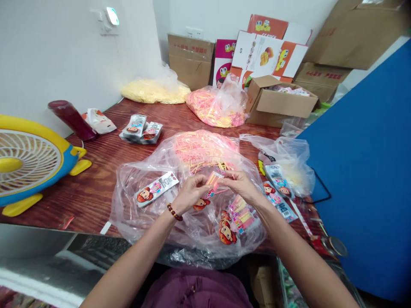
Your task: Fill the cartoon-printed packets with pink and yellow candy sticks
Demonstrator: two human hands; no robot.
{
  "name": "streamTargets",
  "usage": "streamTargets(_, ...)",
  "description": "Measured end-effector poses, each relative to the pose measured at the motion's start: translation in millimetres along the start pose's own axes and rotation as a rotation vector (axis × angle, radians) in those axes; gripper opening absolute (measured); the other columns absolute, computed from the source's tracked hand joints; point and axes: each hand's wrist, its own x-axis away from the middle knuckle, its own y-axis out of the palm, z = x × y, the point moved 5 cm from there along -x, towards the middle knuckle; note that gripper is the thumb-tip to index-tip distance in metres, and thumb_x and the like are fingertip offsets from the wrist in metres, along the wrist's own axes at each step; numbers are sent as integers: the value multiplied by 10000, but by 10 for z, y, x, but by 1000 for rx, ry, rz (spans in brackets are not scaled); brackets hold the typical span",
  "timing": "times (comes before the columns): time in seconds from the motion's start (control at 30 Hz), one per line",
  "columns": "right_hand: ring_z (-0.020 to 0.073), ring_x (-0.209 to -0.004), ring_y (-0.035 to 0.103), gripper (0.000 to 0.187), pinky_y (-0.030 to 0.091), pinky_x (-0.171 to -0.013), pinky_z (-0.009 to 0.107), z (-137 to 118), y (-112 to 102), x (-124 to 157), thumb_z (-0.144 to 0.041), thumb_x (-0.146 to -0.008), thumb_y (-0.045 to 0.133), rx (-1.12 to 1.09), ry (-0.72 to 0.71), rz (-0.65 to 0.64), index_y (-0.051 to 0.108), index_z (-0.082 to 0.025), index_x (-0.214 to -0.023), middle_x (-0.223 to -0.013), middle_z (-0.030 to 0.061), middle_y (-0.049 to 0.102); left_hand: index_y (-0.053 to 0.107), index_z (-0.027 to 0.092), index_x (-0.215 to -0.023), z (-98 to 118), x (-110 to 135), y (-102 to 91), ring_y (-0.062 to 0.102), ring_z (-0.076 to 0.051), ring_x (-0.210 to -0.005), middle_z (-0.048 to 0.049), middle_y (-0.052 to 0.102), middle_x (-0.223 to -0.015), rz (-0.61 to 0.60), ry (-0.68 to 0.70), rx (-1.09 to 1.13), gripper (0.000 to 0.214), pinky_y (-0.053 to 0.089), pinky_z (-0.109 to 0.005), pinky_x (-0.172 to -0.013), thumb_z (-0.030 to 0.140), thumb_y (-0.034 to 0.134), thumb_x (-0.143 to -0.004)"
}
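Both hands meet over a large clear plastic bag (128,179) spread on the table. My left hand (192,192), with a beaded bracelet at the wrist, pinches a small clear packet (212,180) of pink and yellow sticks, printed with a red-haired cartoon girl. My right hand (239,185) closes its fingers on the packet's upper right edge. Just beyond lies a heap of loose pink and yellow sticks (205,147) in the bag. Filled packets (233,224) lie below my right hand. Left of my left hand is a stack of flat printed packets (156,188).
A yellow and blue fan (35,158) and a dark red bottle (73,119) stand at left. Behind are bags of yellow sticks (154,90) and pink sticks (215,107), and an open carton (282,102). A blue panel (366,171) bounds the right side.
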Motion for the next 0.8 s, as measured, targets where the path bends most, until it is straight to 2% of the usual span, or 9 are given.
streamTargets(0.1,147,-685,599,266,454,-616,265,21,-81,73,-420,-684,771,37,-3,37,748,-186,-809,-748,7,697,662,148,-738,-3,2,81,514,-116,-632,9,606,-672,-45,0,-18,171,408,-245,-624,312,677,-780)
streamTargets(0.27,125,-594,521,305,394,-546,249,66,-228,206,-461,-692,762,80,-31,182,671,-177,-628,-589,-18,585,702,164,-881,-28,-16,231,607,-158,-765,-29,700,-848,-101,10,14,197,467,-271,-719,280,725,-724)
streamTargets(0.43,78,-507,381,317,309,-490,230,127,-305,410,-466,-674,778,37,30,183,661,-173,-700,-552,-54,498,732,164,-932,-68,-48,433,633,-181,-801,-50,728,-890,-208,21,-12,216,480,-299,-769,276,698,-751)
streamTargets(0.63,58,-439,231,414,160,-443,235,352,-552,795,-522,-654,770,13,230,279,530,-189,-606,-469,-91,355,728,165,-873,-175,-77,770,602,-174,-732,-19,693,-777,-353,18,-120,160,458,-255,-651,249,655,-757)
streamTargets(0.73,54,-405,188,480,112,-432,246,572,-684,991,-562,-637,759,44,362,318,440,-210,-569,-435,-105,302,709,176,-861,-300,-25,913,567,-159,-662,-4,657,-726,-365,41,-324,126,417,-243,-595,225,657,-757)
streamTargets(0.8,57,-406,199,504,121,-432,245,764,-761,1092,-590,-643,735,89,415,315,404,-218,-566,-441,-102,307,691,188,-974,-383,51,985,592,-179,-692,-21,670,-776,-355,39,-489,206,428,-262,-621,214,655,-773)
